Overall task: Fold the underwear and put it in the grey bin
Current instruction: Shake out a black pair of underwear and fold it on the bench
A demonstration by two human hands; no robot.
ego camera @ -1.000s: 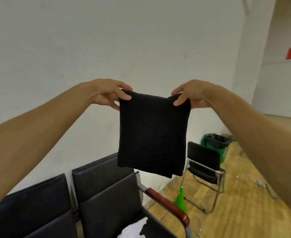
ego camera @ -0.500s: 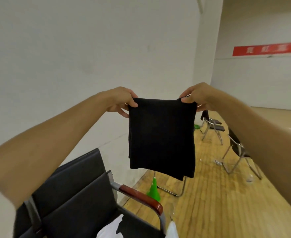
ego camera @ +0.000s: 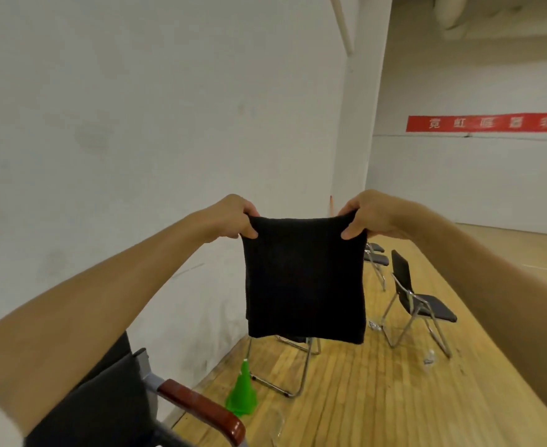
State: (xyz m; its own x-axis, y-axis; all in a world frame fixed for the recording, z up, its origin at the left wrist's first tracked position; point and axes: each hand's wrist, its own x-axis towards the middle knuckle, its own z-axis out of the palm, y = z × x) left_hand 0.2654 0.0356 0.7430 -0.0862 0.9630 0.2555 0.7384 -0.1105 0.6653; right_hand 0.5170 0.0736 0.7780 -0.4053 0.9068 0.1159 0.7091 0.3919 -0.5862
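A white wall (ego camera: 120, 124) fills the left of the scene, and a wooden floor (ego camera: 362, 398) runs along its foot toward the far right. At the near left stands a black armchair (ego camera: 104, 404) with a reddish-brown armrest (ego camera: 204, 411). Just beyond it a green cone (ego camera: 242, 393) sits on the floor. Farther off, folding chairs (ego camera: 417, 301) stand in a line (one is mostly hidden behind the hanging cloth). A red banner (ego camera: 488, 123) hangs on the far right wall.

Both bare forearms reach forward and slightly upward from the near edges, converging at mid-scene. The left hand (ego camera: 233, 217) pinches the top left corner of the black underwear (ego camera: 303, 279), fingers curled over the edge. The right hand (ego camera: 367, 214) grips the top right corner the same way, thumb on the near face. The underwear hangs in the air between them as a folded rectangle, top edge taut, lower edge free above the floor.
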